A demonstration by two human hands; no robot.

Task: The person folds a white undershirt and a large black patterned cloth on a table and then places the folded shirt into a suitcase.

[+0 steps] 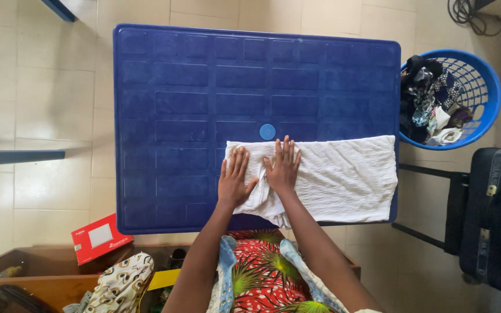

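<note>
A white crinkled cloth (331, 177) lies spread along the near right part of a dark blue plastic table (181, 104), its right end reaching the table's right edge and a bunched fold at its left end drooping over the near edge. Both hands rest flat on that left end — the left hand (234, 181) with fingers spread and palm down at the cloth's left border, the right hand (283, 168) just beside it, also open and pressing down. Neither hand grips anything; they only press.

The risk lies at the near edge: the drooping fold could drag more cloth off the table if the palms slide toward the body, and the moulded panel grooves in the tabletop could catch the thin fabric and rumple it.

The table stands on pale floor tiles (47, 104). A small round blue cap (267, 131) sits at the table's middle, just beyond the cloth. To the right, well apart from the hands, a blue laundry basket (482, 81) holds mixed dark and patterned clothes — beside it stands a black suitcase (497, 214). At lower left a red box (101, 238) lies near a wooden shelf.
</note>
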